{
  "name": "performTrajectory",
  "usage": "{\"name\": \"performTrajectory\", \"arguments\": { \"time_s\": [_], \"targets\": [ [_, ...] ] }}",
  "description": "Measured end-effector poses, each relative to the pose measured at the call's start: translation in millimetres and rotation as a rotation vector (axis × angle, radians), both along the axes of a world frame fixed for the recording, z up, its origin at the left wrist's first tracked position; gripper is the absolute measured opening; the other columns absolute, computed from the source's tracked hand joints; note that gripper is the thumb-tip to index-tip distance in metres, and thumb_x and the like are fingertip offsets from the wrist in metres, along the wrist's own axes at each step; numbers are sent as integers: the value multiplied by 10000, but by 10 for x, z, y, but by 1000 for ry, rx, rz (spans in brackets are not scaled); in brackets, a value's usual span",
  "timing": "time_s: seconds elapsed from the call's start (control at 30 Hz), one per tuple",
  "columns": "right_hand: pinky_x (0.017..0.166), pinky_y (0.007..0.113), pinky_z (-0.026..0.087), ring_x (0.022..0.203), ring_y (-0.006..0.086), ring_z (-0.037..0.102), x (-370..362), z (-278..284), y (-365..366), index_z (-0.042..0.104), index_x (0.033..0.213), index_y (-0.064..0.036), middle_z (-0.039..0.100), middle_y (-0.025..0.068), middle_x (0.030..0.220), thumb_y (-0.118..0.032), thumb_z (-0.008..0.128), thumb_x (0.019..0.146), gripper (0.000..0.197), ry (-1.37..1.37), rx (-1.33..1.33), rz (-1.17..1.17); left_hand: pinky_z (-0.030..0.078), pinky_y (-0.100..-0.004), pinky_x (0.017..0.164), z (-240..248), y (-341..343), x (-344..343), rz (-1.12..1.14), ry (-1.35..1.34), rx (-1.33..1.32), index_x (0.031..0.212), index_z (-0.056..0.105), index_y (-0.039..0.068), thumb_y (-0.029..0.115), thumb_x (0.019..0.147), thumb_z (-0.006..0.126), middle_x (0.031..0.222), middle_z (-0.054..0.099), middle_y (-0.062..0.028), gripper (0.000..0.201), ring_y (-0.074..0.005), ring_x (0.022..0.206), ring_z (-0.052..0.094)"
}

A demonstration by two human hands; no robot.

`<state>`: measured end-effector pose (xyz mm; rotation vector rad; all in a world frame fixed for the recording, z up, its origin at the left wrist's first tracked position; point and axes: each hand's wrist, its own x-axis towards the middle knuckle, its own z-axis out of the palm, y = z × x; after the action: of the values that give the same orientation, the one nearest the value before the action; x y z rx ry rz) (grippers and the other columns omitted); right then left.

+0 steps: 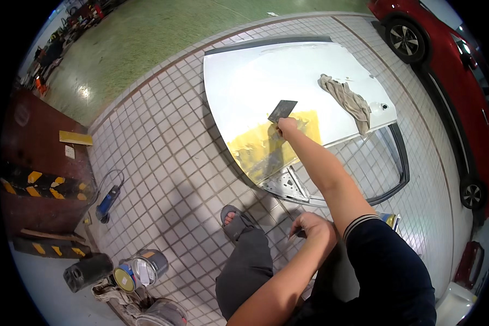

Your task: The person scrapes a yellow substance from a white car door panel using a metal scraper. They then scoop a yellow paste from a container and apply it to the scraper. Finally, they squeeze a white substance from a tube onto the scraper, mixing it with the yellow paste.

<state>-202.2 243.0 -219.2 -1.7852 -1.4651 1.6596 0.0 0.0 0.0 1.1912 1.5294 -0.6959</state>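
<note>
Flat dark spreader blade [282,110] pressed on yellow filler patch [271,142], mid white car door panel [244,76] lying on tiled floor [163,163]. Right hand [287,126], arm outstretched, fingers clamped on blade's lower edge. Left hand [311,224] near knee, fingers curled tog. round small dark item, can't tell what. Beige rag [346,100] on panel, rt of patch. Red car [445,70] far rt. Paint cans [141,269] lower left; blue tool [107,201] near them.

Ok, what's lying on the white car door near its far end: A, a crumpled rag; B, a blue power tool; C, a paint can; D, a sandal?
A: a crumpled beige rag lies on the white car door, beyond the right hand with the spreader.
</note>
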Motion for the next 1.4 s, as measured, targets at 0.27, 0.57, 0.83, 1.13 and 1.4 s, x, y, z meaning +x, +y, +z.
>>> {"name": "performTrajectory", "arguments": {
  "time_s": [0.27, 0.57, 0.83, 1.13, 1.4],
  "targets": [
    [403, 388, 416, 505, 256, 607, -98, 124, -61, 631, 714, 81, 642, 183, 673, -35, 572, 839, 180, -77, 182, -25, 576, -543, 719, 227, 38, -76, 101, 7, 112, 1123, 742, 153, 298, 854, 655, 1076, 730, -24, 318, -258, 927, 713],
    [438, 366, 444, 526, 233, 605, -243, 200, -141, 647, 793, 67, 663, 172, 715, -86, 603, 887, 185, -101, 216, 41, 587, -533, 685, 316, -18, -152, 180, -1, 129, 1078, 751, 145, 295, 833, 680, 1034, 734, -13, 296, -240, 872, 717],
    [464, 281, 412, 539, 136, 533, -5, 314, -408, 589, 983, -53, 592, 54, 706, -278, 582, 998, 226, 514, 73, 95, 589, -534, 672, -239, 46, 157, -9, 182, 72, 1054, 743, 69, 221, 847, 679, 1025, 730, -85, 265, -287, 868, 715],
    [545, 286, 481, 641, 145, 593, 1550, 268, 18, 615, 1014, -20, 643, 59, 789, -219, 646, 955, 210, 214, 235, 83, 580, -519, 764, -35, 131, -44, 42, 108, 125, 1105, 723, 88, 208, 855, 693, 1048, 711, -59, 279, -253, 897, 706],
    [590, 317, 495, 688, 160, 615, 1580, 609, -82, 591, 1011, -65, 672, 62, 829, -249, 618, 968, 191, 56, 158, 346, 589, -485, 778, 19, 266, 10, -14, 210, 154, 1049, 702, 20, 84, 899, 632, 965, 709, -61, 177, -254, 836, 701]
  ]
}}
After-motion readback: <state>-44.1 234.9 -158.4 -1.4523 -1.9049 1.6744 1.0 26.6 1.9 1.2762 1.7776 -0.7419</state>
